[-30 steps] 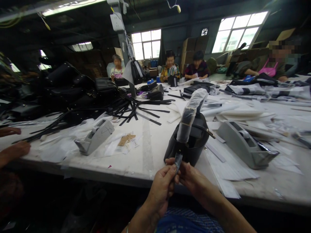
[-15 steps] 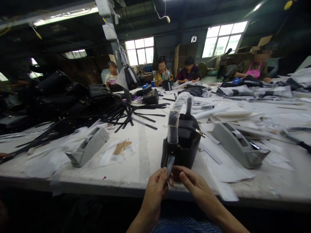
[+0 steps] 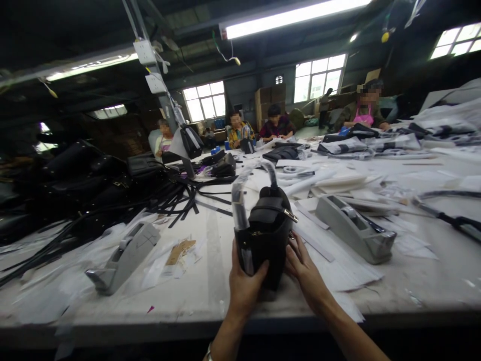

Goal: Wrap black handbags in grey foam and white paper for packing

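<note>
A black handbag [image 3: 274, 250] stands upright at the near edge of the table. Clear plastic film wraps its arched handle [image 3: 239, 193], and a gold-coloured metal piece [image 3: 290, 215] sticks out at the right of its top. My left hand [image 3: 244, 286] grips the bag's near left end, with the thumb across the near face and the fingers around the left side. Against the right side of the bag lies my right hand [image 3: 302, 263], its fingers curved along the wall near the metal fittings; some fingertips are hidden behind the bag.
Grey tape dispensers stand left [image 3: 124, 258] and right [image 3: 355, 228] of the bag. Black straps [image 3: 188, 198] and a heap of black bags [image 3: 82, 185] fill the left. White sheets [image 3: 338, 265] lie to the right. Several people sit across the table [image 3: 210, 296].
My left hand has let go of the film-covered strip at the bag's end and now holds the bag's body. My right hand has moved up to its right side. The view has shifted.
</note>
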The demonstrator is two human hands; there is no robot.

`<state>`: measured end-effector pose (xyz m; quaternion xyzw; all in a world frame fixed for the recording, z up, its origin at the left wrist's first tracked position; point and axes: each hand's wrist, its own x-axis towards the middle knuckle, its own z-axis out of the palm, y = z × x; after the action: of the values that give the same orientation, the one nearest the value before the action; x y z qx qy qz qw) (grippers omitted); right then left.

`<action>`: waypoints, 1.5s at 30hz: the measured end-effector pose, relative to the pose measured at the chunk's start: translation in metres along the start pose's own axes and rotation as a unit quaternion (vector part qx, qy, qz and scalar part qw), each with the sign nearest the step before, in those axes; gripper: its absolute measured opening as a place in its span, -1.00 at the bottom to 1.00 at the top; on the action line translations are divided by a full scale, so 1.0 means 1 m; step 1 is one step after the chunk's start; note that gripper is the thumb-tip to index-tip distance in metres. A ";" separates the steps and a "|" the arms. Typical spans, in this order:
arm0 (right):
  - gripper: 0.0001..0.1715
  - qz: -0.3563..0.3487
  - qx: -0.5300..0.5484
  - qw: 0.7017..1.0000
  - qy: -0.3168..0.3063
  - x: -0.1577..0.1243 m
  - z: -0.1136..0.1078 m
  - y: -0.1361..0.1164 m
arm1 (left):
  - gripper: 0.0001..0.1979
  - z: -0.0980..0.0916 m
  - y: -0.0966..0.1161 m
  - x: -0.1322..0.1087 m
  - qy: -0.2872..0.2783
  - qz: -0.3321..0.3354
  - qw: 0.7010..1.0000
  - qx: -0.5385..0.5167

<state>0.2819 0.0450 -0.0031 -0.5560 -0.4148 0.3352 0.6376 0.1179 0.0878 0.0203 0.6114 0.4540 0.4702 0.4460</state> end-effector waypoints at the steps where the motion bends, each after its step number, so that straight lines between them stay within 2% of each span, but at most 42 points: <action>1: -0.12 0.023 0.038 0.999 0.000 -0.002 0.003 -0.007 | -0.25 -0.003 0.004 0.004 0.009 0.000 1.000 -0.019; 3: -0.10 0.052 0.061 0.997 0.001 -0.009 0.004 -0.024 | -0.44 -0.016 0.010 0.010 0.020 -0.008 0.998 -0.060; 4: -0.11 0.042 0.038 0.998 -0.002 -0.013 0.003 -0.034 | -0.48 -0.025 0.013 0.011 0.024 -0.016 0.996 -0.085; 7: -0.29 -0.049 -0.105 0.992 -0.038 -0.025 -0.008 -0.063 | -0.48 -0.053 0.018 0.013 0.029 -0.055 0.982 -0.177; 10: -0.50 -0.193 -0.255 0.946 -0.061 -0.031 -0.026 -0.080 | -0.50 -0.079 0.014 0.014 0.031 -0.131 0.965 -0.226; 13: -0.50 -0.297 -0.358 0.881 -0.087 -0.029 -0.044 -0.081 | -0.49 -0.100 0.001 0.020 0.036 -0.172 0.972 -0.158; 16: -0.30 -0.315 -0.422 0.832 -0.173 -0.027 -0.054 -0.072 | -0.31 -0.118 -0.009 0.024 0.090 -0.116 0.989 0.004; 18: -0.19 -0.307 -0.441 0.819 -0.200 -0.029 -0.056 -0.067 | -0.34 -0.128 -0.005 0.020 0.127 -0.040 0.987 0.087; 19: -0.16 -0.306 -0.445 0.816 -0.204 -0.031 -0.055 -0.066 | -0.41 -0.131 0.001 0.016 0.113 0.005 0.987 0.116; 20: -0.12 -0.307 -0.448 0.814 -0.207 -0.034 -0.054 -0.066 | -0.47 -0.132 0.009 0.011 0.069 0.053 0.985 0.146; 22: -0.03 -0.310 -0.455 0.805 -0.222 -0.037 -0.049 -0.068 | -0.48 -0.128 0.027 0.001 -0.083 0.155 0.958 0.225; 24: 0.09 -0.312 -0.470 0.791 -0.238 -0.038 -0.042 -0.070 | -0.32 -0.118 0.040 -0.005 -0.227 0.243 0.886 0.322; 26: 0.14 -0.313 -0.492 0.775 -0.245 -0.035 -0.036 -0.069 | -0.16 -0.106 0.044 -0.005 -0.294 0.287 0.818 0.402; 28: 0.08 -0.317 -0.513 0.756 -0.254 -0.030 -0.032 -0.063 | -0.17 -0.097 0.038 -0.001 -0.304 0.303 0.783 0.449; 32: -0.17 -0.345 -0.526 0.731 -0.265 -0.023 -0.030 -0.036 | -0.45 -0.091 0.007 0.002 -0.283 0.332 0.765 0.473; 35: -0.21 -0.366 -0.501 0.739 -0.264 -0.028 -0.036 -0.017 | -0.37 -0.094 -0.013 -0.010 -0.267 0.345 0.761 0.481; 37: -0.19 -0.366 -0.479 0.748 -0.280 -0.033 -0.040 -0.013 | -0.31 -0.096 -0.017 -0.020 -0.268 0.350 0.753 0.488; 39: -0.22 -0.351 -0.465 0.756 -0.297 -0.037 -0.043 -0.018 | -0.30 -0.095 -0.017 -0.028 -0.274 0.354 0.746 0.493; 41: -0.38 -0.325 -0.463 0.768 -0.301 -0.038 -0.039 -0.030 | -0.31 -0.091 -0.014 -0.032 -0.277 0.354 0.743 0.496; 43: -0.58 -0.286 -0.474 0.782 -0.287 -0.034 -0.029 -0.044 | -0.30 -0.085 -0.013 -0.033 -0.275 0.355 0.742 0.498; 45: -0.67 -0.254 -0.497 0.785 -0.268 -0.025 -0.013 -0.057 | -0.30 -0.079 -0.015 -0.033 -0.267 0.360 0.744 0.496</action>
<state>0.2812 0.0079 0.0487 -0.5584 -0.8044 0.0440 0.1980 0.0333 0.0682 0.0125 0.9649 0.2318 0.1217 -0.0194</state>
